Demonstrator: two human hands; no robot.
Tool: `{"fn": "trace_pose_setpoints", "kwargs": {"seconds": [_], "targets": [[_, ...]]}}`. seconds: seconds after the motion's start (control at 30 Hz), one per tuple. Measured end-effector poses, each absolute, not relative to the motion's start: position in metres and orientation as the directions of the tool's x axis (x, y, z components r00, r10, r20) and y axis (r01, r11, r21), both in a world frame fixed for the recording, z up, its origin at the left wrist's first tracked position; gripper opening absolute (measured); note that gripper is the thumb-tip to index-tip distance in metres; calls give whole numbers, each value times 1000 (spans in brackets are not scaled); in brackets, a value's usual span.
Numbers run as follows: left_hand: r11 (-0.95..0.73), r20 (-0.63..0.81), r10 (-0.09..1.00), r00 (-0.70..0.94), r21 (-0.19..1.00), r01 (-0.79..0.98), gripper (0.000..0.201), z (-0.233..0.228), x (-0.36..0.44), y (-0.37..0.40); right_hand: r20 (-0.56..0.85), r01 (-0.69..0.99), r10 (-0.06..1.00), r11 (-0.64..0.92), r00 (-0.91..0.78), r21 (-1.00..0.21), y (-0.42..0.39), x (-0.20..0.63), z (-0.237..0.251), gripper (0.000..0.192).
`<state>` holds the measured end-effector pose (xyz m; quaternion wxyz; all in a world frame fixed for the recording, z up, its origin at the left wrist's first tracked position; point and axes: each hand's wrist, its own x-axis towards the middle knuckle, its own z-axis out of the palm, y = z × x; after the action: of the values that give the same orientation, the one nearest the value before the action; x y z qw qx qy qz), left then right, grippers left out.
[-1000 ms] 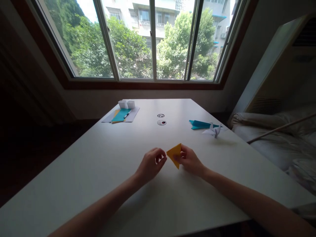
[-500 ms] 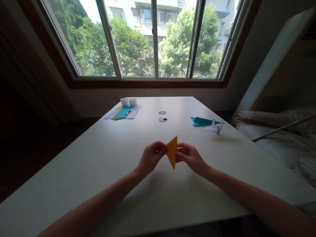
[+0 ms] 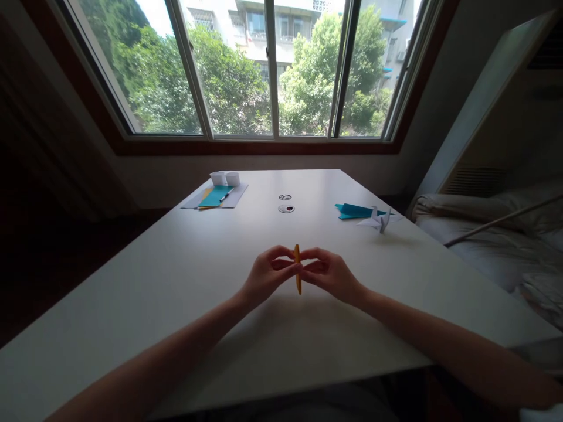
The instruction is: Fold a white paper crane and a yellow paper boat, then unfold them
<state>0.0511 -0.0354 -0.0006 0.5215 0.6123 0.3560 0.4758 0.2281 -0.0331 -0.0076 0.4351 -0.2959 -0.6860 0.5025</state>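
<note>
A small folded yellow paper (image 3: pixel 298 285) is held upright over the near middle of the white table (image 3: pixel 211 258), its thin edge facing me. My left hand (image 3: pixel 267 272) pinches it from the left, thumb and fingertips against the paper. From the right, my right hand (image 3: pixel 333 274) grips it the same way, so the fingertips of both hands nearly meet at the paper. Most of the paper's faces cannot be seen from this angle.
At the far left, blue and yellow sheets (image 3: pixel 215 197) lie on white paper with a pen (image 3: pixel 226 194); two white paper boxes (image 3: pixel 217 179) stand behind. Two round flat discs (image 3: pixel 286 208) lie mid-table. On the right are a folded blue paper (image 3: pixel 357 211) and a white paper crane (image 3: pixel 377 221).
The yellow paper has turned from showing its broad triangular face to standing edge-on. My fingers have come closer together around it, and the view has shifted slightly.
</note>
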Motion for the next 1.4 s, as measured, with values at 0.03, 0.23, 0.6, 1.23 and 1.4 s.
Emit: {"fn": "trace_pose_setpoints", "kwargs": {"seconds": [0.03, 0.23, 0.6, 1.23, 1.4], "targets": [[-206, 213, 933, 291, 977, -56, 27, -1, 51, -35, 301, -30, 844, 322, -444, -946, -33, 228, -8, 38], [-193, 205, 938, 281, 979, -69, 31, 1, 47, -36, 274, -19, 851, 297, -448, -955, -32, 228, -6, 40], [93, -14, 936, 353, 973, -209, 26, 2, 41, -32, 172, -242, 922, 90, -346, -966, -26, 230, -4, 20], [-46, 71, 947, 312, 995, -85, 39, -5, 41, -31, 224, 18, 886, 253, -407, -967, -21, 231, -10, 41], [86, -86, 928, 363, 996, 17, 31, -5, 41, -33, 216, -7, 909, 229, -358, -973, -21, 229, -8, 37]]}}
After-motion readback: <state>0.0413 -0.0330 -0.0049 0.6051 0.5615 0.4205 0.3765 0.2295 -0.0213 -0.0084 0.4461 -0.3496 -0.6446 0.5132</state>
